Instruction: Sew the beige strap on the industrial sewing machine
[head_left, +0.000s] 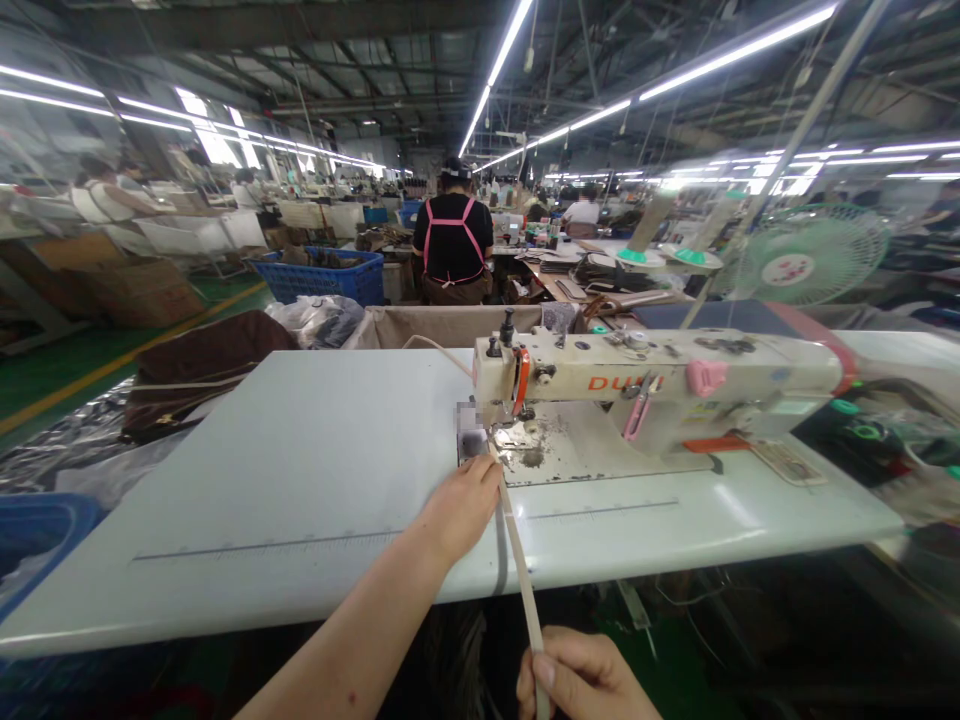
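Observation:
A narrow beige strap (519, 555) runs from below the table's front edge up to the needle area of a white sewing machine (585, 380). My left hand (469, 500) rests on the table just in front of the presser foot, its fingers closed on the strap. Nearer to me, past the table edge, my right hand (581, 675) pinches the same strap between thumb and fingers. Behind the machine head, a further length of strap curves out over the table's back edge. The needle itself is hidden or too small to make out.
The pale table (262, 480) has a printed ruler line. Pink-handled snips (639, 412) hang on the machine. A green fan (806, 255) stands at right, a blue basket (322, 278) at back left. A person in a pink-strapped apron (454, 240) sits ahead.

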